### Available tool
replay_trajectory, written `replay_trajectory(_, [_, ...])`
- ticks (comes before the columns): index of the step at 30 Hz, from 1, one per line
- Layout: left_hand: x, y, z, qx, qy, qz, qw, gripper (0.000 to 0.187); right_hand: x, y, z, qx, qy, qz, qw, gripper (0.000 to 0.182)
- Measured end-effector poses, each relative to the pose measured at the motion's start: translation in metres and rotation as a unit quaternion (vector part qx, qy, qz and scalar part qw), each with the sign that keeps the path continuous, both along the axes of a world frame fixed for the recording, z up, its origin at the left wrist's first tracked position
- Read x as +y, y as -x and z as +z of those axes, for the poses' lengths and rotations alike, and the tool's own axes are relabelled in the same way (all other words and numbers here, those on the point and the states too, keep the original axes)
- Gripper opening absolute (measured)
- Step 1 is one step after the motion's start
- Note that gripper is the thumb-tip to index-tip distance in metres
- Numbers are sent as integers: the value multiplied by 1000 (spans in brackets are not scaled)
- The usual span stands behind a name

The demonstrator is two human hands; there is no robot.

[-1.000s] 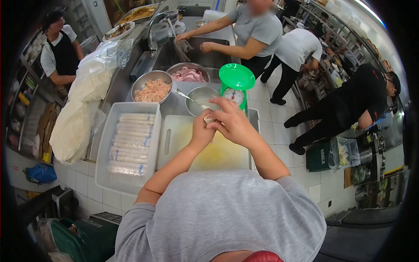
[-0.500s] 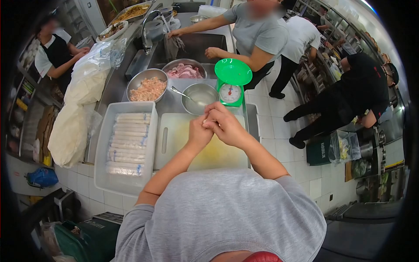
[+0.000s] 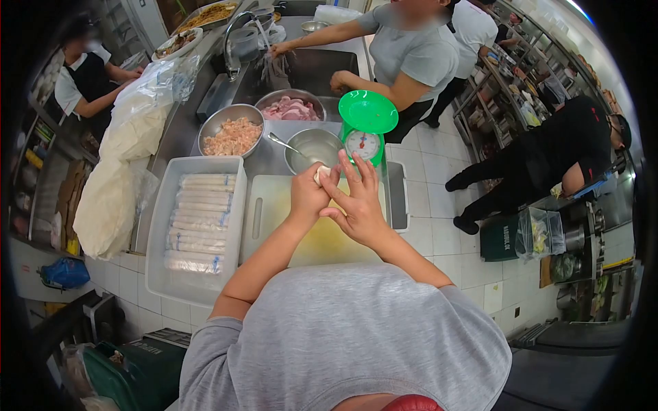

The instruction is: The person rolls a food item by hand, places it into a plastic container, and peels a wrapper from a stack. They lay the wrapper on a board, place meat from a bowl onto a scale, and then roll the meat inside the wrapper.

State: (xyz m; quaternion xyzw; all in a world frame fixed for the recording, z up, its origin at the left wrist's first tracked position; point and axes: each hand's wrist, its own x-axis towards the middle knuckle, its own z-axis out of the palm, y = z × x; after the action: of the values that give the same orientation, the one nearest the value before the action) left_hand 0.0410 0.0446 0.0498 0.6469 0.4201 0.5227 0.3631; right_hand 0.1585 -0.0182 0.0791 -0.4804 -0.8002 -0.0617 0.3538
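My left hand [image 3: 310,195] is closed round a small pale piece [image 3: 321,174], which shows at the top of the fist; what it is cannot be made out. Beside it, my right hand [image 3: 359,205] has its fingers spread, some touching the left hand and the piece. Both are above the near side of a metal bowl [image 3: 312,152] with a spoon [image 3: 285,143] in it. Beneath my forearms lies a pale cutting board [image 3: 274,198] with a yellow stain. Just past my right fingers stands a green scale [image 3: 369,116].
A plastic tub [image 3: 156,226] of wrapped rolls stands at left. Bowls of chopped pink pieces [image 3: 232,137] and sliced meat [image 3: 291,109] are behind. A large plastic-wrapped pale bundle [image 3: 113,185] lies far left. One person [image 3: 418,58] works at the sink; others are farther off.
My right hand has opened from its curled grip, with its fingers now stretched upward. The pale piece shows more clearly at my left fist. Co-workers at the right have shifted.
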Motion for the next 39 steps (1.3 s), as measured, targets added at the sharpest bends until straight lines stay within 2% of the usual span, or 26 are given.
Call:
replay_trajectory(5, [4, 5, -2, 54, -37, -3, 998, 29, 6, 2, -1, -4, -9, -5, 1000, 45])
replay_trajectory(8, [5, 6, -3, 49, -26, -19, 998, 30, 11, 5, 6, 0, -18, -1, 1000, 38])
replay_trajectory(12, [12, 6, -28, 44, -93, -51, 993, 27, 20, 5, 8, -42, 2, 10, 999, 34])
replay_trajectory(14, [4, 4, -22, 38, -83, -48, 995, 25, 23, 6, 9, -26, -5, 21, 999, 34])
replay_trajectory(17, [9, 15, -6, 60, -5, 28, 998, 22, 20, 14, 5, 8, -3, 37, 999, 37])
replay_trajectory(20, [12, 15, -22, 75, -68, -32, 994, 22, 22, 15, 5, 19, 32, 46, 998, 39])
replay_trajectory(23, [11, 14, -21, 81, -81, -39, 993, 22, 28, 13, 3, 34, 75, 59, 995, 40])
replay_trajectory(27, [5, 17, -26, 65, -47, -31, 996, 22, 24, 16, -4, 65, 72, 70, 993, 40])
replay_trajectory(30, [3, 18, -24, 44, -53, -21, 997, 21, 19, 19, 3, 13, 77, 47, 996, 37])
replay_trajectory(33, [-2, 17, -14, 38, -82, -35, 995, 20, 21, 13, 4, 105, 152, 89, 979, 42])
replay_trajectory(35, [-2, 19, -7, 60, -96, -32, 993, 20, 18, 10, 10, 254, 171, 137, 942, 35])
replay_trajectory(36, [-2, 21, -3, 34, -58, -52, 996, 18, 17, 8, 13, 325, 181, 160, 914, 31])
replay_trajectory(38, [-3, 26, 8, -20, 15, -92, 995, 14, 18, 0, 11, 341, 154, 168, 912, 31])
replay_trajectory(39, [-3, 28, 13, -23, 12, -108, 994, 15, 19, -4, 9, 350, 140, 171, 910, 32])
